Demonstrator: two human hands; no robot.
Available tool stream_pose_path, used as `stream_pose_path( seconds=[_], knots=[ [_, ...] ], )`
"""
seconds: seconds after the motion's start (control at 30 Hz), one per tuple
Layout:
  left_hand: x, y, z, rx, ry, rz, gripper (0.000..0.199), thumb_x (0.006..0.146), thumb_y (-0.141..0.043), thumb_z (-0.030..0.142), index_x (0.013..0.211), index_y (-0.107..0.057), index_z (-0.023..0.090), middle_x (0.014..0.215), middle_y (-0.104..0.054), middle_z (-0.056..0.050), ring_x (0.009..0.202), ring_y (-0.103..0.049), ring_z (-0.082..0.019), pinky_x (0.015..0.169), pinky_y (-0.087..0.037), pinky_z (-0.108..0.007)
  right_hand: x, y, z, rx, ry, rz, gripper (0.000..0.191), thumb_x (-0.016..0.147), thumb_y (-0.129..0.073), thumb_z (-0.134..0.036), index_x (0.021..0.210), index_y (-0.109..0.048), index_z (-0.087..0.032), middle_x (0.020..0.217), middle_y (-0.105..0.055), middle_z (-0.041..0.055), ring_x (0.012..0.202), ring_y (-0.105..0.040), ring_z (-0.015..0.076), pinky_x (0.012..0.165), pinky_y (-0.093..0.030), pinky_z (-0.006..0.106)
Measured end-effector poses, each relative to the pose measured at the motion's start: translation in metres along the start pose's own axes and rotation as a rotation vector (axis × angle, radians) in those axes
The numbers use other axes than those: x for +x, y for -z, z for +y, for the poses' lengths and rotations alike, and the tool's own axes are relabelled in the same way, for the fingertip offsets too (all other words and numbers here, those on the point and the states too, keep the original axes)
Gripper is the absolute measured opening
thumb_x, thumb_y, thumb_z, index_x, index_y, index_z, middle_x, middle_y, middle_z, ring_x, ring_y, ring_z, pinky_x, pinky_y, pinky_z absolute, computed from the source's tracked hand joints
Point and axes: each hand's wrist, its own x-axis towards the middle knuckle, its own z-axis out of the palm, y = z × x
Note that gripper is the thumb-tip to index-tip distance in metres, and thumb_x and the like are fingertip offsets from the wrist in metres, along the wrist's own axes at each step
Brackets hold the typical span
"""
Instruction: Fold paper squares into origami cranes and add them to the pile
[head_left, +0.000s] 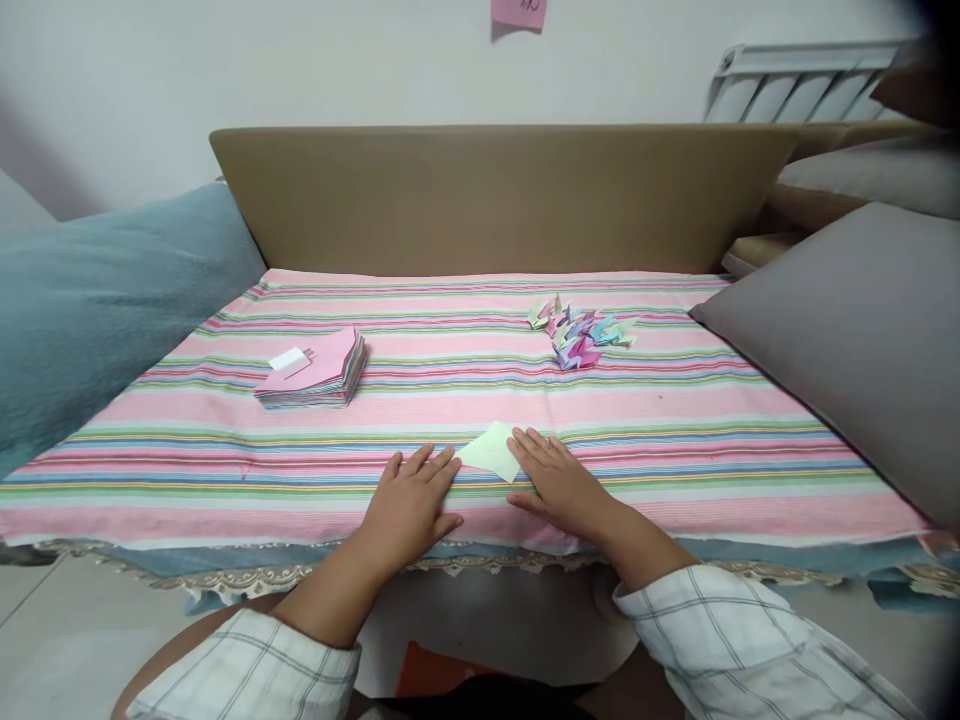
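A pale green folded paper (491, 452), kite-like in outline, lies flat on the striped cloth (450, 400). My left hand (412, 500) rests palm down at its left tip, fingers spread. Over the paper's right end lies my right hand (559, 482), also flat with fingers out, covering that end. Farther back on the right is a cluster of small folded paper pieces (577, 335) in several colours. To the left stands a stack of coloured paper (322, 375), pink on top, with a small white object (291, 362) on it.
A brown backboard (495, 200) runs along the cloth's far edge. A blue-green cushion (127, 290) is at the left and a grey cushion (847, 340) at the right. The cloth's near edge has lace trim below it. A pink note (517, 12) hangs on the wall.
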Motion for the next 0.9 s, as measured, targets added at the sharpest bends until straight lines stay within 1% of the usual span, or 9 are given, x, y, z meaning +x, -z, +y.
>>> stream_pose_path(
  seconds=[0.17, 0.27, 0.33, 0.37, 0.43, 0.5, 0.67, 0.77, 0.9],
  knots=[
    [0.005, 0.013, -0.013, -0.015, 0.044, 0.055, 0.047, 0.077, -0.059, 0.047, 0.119, -0.057, 0.024, 0.131, -0.053, -0.007, 0.122, -0.045, -0.031, 0.100, -0.036, -0.049, 0.001, 0.001, -0.001, 0.022, 0.005, 0.010, 0.076, 0.085, -0.040, -0.061, 0.144, -0.025, -0.015, 0.150, -0.022, 0.0121, 0.138, -0.017, 0.0265, 0.110, -0.021, 0.049],
    [0.012, 0.016, -0.014, -0.045, 0.078, 0.239, 0.041, 0.082, -0.055, 0.042, 0.116, -0.058, 0.020, 0.123, -0.059, -0.011, 0.110, -0.056, -0.028, 0.093, -0.044, -0.042, 0.002, 0.002, -0.001, 0.039, 0.012, 0.032, 0.076, 0.083, -0.042, -0.060, 0.143, -0.027, -0.015, 0.149, -0.025, 0.0130, 0.138, -0.019, 0.0274, 0.109, -0.023, 0.049],
    [0.018, 0.013, -0.010, -0.049, 0.010, 0.391, 0.043, 0.082, -0.056, 0.033, 0.122, -0.054, 0.018, 0.133, -0.051, -0.013, 0.117, -0.050, -0.028, 0.097, -0.042, -0.043, 0.002, 0.003, -0.001, 0.048, 0.023, 0.055, 0.076, 0.082, -0.046, -0.060, 0.142, -0.030, -0.015, 0.148, -0.027, 0.0132, 0.137, -0.022, 0.0283, 0.108, -0.025, 0.049],
    [0.022, 0.010, -0.006, -0.042, -0.057, 0.422, 0.042, 0.082, -0.055, 0.027, 0.123, -0.053, 0.020, 0.137, -0.046, -0.012, 0.122, -0.046, -0.027, 0.099, -0.039, -0.045, 0.003, 0.004, 0.000, 0.051, 0.029, 0.064, 0.076, 0.082, -0.048, -0.059, 0.141, -0.031, -0.015, 0.147, -0.028, 0.0133, 0.136, -0.023, 0.0286, 0.108, -0.025, 0.049],
    [0.028, 0.003, 0.000, -0.007, -0.150, 0.415, 0.034, 0.084, -0.052, 0.019, 0.117, -0.059, 0.025, 0.136, -0.048, -0.009, 0.125, -0.043, -0.028, 0.101, -0.035, -0.050, 0.003, 0.005, 0.000, 0.058, 0.036, 0.077, 0.076, 0.080, -0.051, -0.058, 0.140, -0.032, -0.016, 0.147, -0.030, 0.0139, 0.135, -0.025, 0.0290, 0.107, -0.027, 0.049],
    [0.035, -0.003, 0.003, 0.013, -0.187, 0.378, 0.029, 0.084, -0.051, 0.017, 0.110, -0.063, 0.026, 0.127, -0.057, -0.006, 0.119, -0.049, -0.028, 0.101, -0.034, -0.053, 0.004, 0.007, 0.000, 0.063, 0.037, 0.082, 0.076, 0.078, -0.055, -0.057, 0.139, -0.034, -0.016, 0.146, -0.030, 0.0145, 0.135, -0.026, 0.0291, 0.107, -0.027, 0.048],
    [0.043, -0.007, -0.002, -0.059, -0.199, 0.358, 0.024, 0.088, -0.046, 0.026, 0.098, -0.067, 0.020, 0.103, -0.069, -0.007, 0.094, -0.063, -0.022, 0.086, -0.047, -0.038, 0.005, 0.012, 0.001, 0.106, 0.066, 0.118, 0.083, 0.074, -0.062, -0.054, 0.141, -0.030, -0.016, 0.148, -0.028, 0.0127, 0.135, -0.025, 0.0277, 0.108, -0.027, 0.045],
    [0.041, -0.003, -0.005, -0.158, -0.155, 0.356, 0.025, 0.090, -0.044, 0.030, 0.100, -0.066, 0.021, 0.102, -0.069, -0.005, 0.093, -0.063, -0.019, 0.082, -0.048, -0.032, 0.005, 0.015, 0.003, 0.149, 0.110, 0.141, 0.080, 0.073, -0.066, -0.049, 0.140, -0.032, -0.019, 0.146, -0.033, 0.0109, 0.134, -0.028, 0.0268, 0.107, -0.029, 0.045],
    [0.038, 0.000, -0.005, -0.204, -0.168, 0.284, 0.024, 0.089, -0.046, 0.030, 0.099, -0.066, 0.022, 0.101, -0.069, -0.004, 0.094, -0.062, -0.019, 0.083, -0.047, -0.031, 0.006, 0.019, 0.005, 0.200, 0.153, 0.160, 0.074, 0.071, -0.069, -0.045, 0.134, -0.041, -0.019, 0.137, -0.045, 0.0112, 0.126, -0.040, 0.0259, 0.104, -0.034, 0.044]
  ],
)
